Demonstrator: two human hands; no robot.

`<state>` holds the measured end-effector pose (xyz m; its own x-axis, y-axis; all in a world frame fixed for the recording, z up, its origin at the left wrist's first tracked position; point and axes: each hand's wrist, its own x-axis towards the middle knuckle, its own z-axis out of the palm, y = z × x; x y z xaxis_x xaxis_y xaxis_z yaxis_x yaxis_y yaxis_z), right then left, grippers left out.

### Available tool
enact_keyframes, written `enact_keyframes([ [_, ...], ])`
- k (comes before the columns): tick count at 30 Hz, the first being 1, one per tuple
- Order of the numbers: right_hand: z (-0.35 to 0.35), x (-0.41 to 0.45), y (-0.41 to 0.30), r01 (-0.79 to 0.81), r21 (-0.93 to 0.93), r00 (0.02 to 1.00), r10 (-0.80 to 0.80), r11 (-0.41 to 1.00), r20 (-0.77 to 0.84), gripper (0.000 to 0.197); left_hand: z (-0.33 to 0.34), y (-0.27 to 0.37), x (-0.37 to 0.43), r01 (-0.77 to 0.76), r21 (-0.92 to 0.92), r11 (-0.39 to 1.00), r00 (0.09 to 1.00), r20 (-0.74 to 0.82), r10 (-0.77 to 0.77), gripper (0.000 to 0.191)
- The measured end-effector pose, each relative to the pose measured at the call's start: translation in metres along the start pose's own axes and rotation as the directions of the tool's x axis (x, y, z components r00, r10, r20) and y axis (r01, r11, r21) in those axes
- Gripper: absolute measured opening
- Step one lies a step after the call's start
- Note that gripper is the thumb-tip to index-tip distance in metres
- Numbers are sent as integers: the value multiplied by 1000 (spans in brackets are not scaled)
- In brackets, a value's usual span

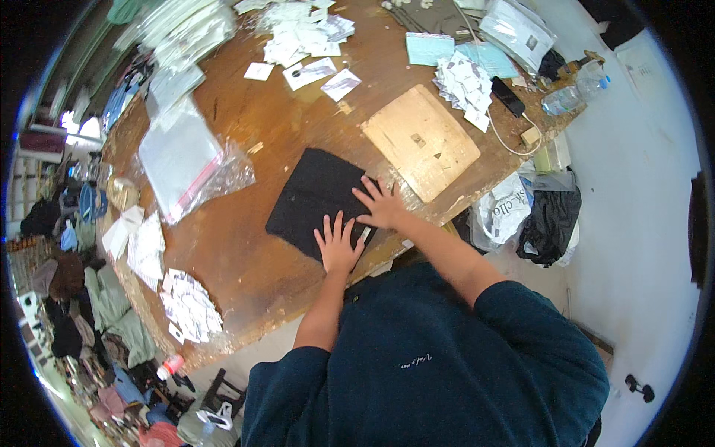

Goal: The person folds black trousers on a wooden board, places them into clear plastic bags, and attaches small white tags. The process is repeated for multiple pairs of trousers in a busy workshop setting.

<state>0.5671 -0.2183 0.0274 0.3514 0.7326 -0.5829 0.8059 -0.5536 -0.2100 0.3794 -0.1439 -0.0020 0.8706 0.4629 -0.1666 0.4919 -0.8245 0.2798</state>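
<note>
A folded black cloth garment (313, 195) lies flat on the worn wooden table (246, 268), close to the edge by my body. Spread on its near part, my left hand (338, 248) presses down with the fingers apart. Beside it my right hand (382, 207) rests on the garment's right edge, fingers also spread. A small white label (366, 233) shows on the cloth between the two hands. Right of the garment lies a flat tan board (422, 142). To the left are clear plastic bags (181, 156) with a pink strip.
White tags form heaps at the back (296, 33), back right (463, 84) and near left (190, 307). A phone (508, 96) with a cable and a plastic bottle (564, 100) stand at the right. Stacked plastic packages (184, 28) lie back left. Filled bags (550, 223) sit beside the table.
</note>
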Motion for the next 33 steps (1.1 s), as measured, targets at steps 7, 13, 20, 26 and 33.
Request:
enact_keyframes([
  [7,1,-1,-1,12,13,999,-11,1000,-51,80,4,1,3,30,46,999,998,50,-32,57],
  [13,-25,2,61,263,507,961,-267,821,-68,64,9,2,4,33,81,996,999,-7,-32,56],
  [20,-82,6,291,-372,349,579,509,860,-637,49,11,1,1,34,101,994,999,-23,-32,57],
  [26,-97,31,375,-236,330,532,406,914,-743,68,14,3,3,56,90,994,998,-37,-53,54],
  [33,-141,79,442,-262,327,497,417,908,-760,67,-3,15,8,20,91,996,996,-87,-12,50],
])
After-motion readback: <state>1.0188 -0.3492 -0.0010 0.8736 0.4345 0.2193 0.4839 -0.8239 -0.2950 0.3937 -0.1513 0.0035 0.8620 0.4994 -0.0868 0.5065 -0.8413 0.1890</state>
